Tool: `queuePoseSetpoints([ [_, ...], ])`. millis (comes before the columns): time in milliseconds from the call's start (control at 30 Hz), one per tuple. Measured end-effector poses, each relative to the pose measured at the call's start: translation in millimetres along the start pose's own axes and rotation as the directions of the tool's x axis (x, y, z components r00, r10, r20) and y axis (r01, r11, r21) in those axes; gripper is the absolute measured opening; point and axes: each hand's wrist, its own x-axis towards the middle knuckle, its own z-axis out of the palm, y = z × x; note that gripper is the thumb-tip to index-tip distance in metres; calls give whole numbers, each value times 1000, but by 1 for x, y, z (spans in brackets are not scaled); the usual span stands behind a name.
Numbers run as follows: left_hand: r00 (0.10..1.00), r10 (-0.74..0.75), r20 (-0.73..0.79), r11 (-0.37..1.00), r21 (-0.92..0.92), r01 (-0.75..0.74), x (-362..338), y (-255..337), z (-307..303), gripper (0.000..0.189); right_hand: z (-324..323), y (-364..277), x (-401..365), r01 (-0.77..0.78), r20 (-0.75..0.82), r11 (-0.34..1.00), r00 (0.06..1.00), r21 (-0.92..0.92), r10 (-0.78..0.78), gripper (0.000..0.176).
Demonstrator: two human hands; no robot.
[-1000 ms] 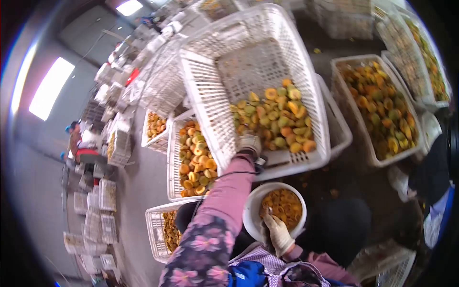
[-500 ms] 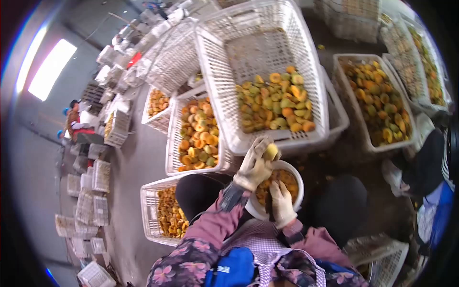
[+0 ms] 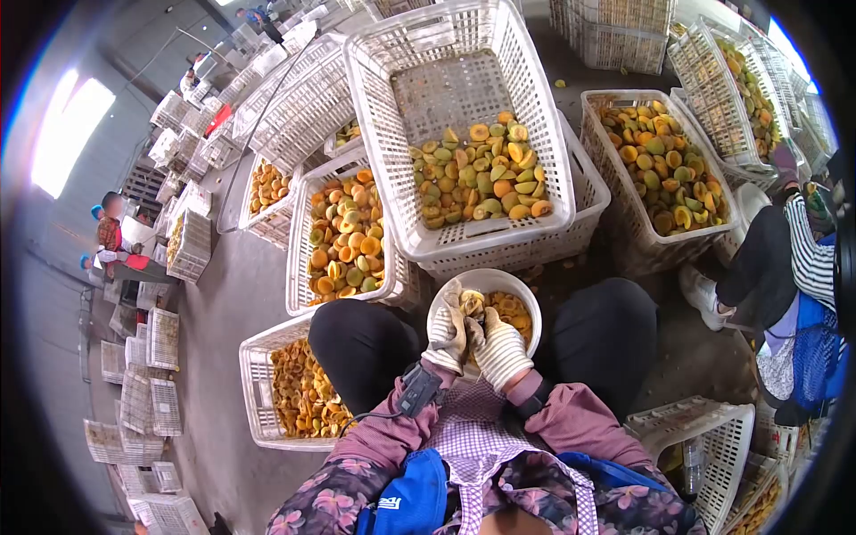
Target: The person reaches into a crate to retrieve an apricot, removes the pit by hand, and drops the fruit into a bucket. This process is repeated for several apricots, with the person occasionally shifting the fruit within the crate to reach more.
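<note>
Both my hands wear pale, stained gloves and meet over a white bucket [image 3: 532,312] between my knees. My left hand [image 3: 448,326] is closed around a halved fruit [image 3: 473,304] at its fingertips. My right hand [image 3: 499,346] is closed close against it, with something dark between its fingers that I cannot make out. Orange fruit pieces [image 3: 508,310] lie in the bucket below. Just ahead, a large white crate [image 3: 551,147] stacked on another holds yellow-green fruit halves [image 3: 490,174] in its near part.
Fruit-filled crates stand at the left [image 3: 299,259], lower left [image 3: 254,392] and right [image 3: 593,160]. A seated co-worker [image 3: 767,259] is at the right edge. Another person [image 3: 116,236] is far left, near stacked crates [image 3: 163,339]. An empty-looking crate [image 3: 736,446] lies lower right.
My hands have come together over the bucket; before, the left held a fruit above its far rim while the right was lower, inside it. The view has shifted slightly.
</note>
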Motion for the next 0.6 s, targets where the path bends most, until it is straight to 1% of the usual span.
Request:
queuePoseSetpoints([
  [67,999,-4,-34,997,77,7,-7,3,4,48,-1,-3,0,-33,24,994,999,-108,35,39],
  [100,999,-5,-35,997,76,8,-9,3,5,48,0,-2,0,-33,26,994,999,-108,36,39],
  [167,999,26,-30,999,-34,-27,-11,2,6,43,3,4,3,-10,42,988,999,-155,17,36],
  [200,999,25,-32,999,-35,-27,-8,-2,3,43,9,11,4,-11,44,988,999,-155,18,36],
  [233,993,111,-36,993,-29,-112,-4,-6,0,40,15,18,4,6,61,1000,998,-22,-4,36],
  [267,988,153,-37,988,-22,-153,-1,-8,-4,38,19,23,3,20,73,993,997,113,-28,36],
  [300,980,194,-38,981,-16,-195,3,-11,-8,36,24,28,1,17,71,993,997,117,-26,36],
  [367,975,224,-12,975,15,-224,6,-5,-13,31,24,25,-2,20,140,918,987,397,-82,38],
  [400,976,217,-2,976,23,-216,7,-4,-15,31,24,25,-1,15,131,916,989,401,-73,38],
  [433,977,209,36,977,31,-211,6,-3,-16,31,21,23,0,15,125,978,991,207,-42,38],
  [467,977,202,73,978,38,-206,5,-2,-16,39,18,19,1,11,114,1000,993,3,-11,39],
  [500,979,194,66,981,16,-196,5,0,-15,39,13,14,0,0,115,999,993,-51,6,40],
  [533,981,186,59,983,-8,-186,3,2,-11,39,37,39,5,42,109,999,993,-1,-41,39],
  [567,975,205,85,976,57,-211,5,1,-16,38,36,36,2,-54,176,929,984,367,-13,38],
  [600,968,224,110,964,122,-237,7,-1,-22,37,34,32,-1,-161,248,720,969,675,-16,37],
])
